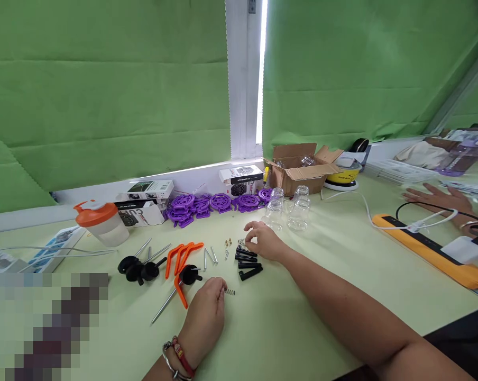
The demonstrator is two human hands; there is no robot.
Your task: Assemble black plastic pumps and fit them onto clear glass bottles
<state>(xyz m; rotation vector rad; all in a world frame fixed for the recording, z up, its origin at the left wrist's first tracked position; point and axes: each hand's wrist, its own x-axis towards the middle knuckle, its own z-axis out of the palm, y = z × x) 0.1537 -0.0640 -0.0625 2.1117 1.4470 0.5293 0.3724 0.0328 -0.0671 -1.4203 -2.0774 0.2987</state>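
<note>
My left hand (209,312) is closed near the table's front, pinching a small metal spring (230,292) that sticks out past its fingertips. Further back, my right hand (265,241) has its fingers curled apart over a few springs (241,242); no object shows between them. Just below that hand lie several black plastic pieces (250,274). Tiny brass parts (228,243) and screws (205,259) sit to the left. Orange angled pieces (183,257), black cups (134,271) and a long metal rod (163,309) lie left of my left hand.
Purple wheel-like parts (220,202) line the back, near printed boxes (149,214). Glass jars (298,214) stand by an open carton (306,173). An orange-lidded cup (106,225) is at left. On the right are an orange power strip (433,254) and another person's hand (441,200).
</note>
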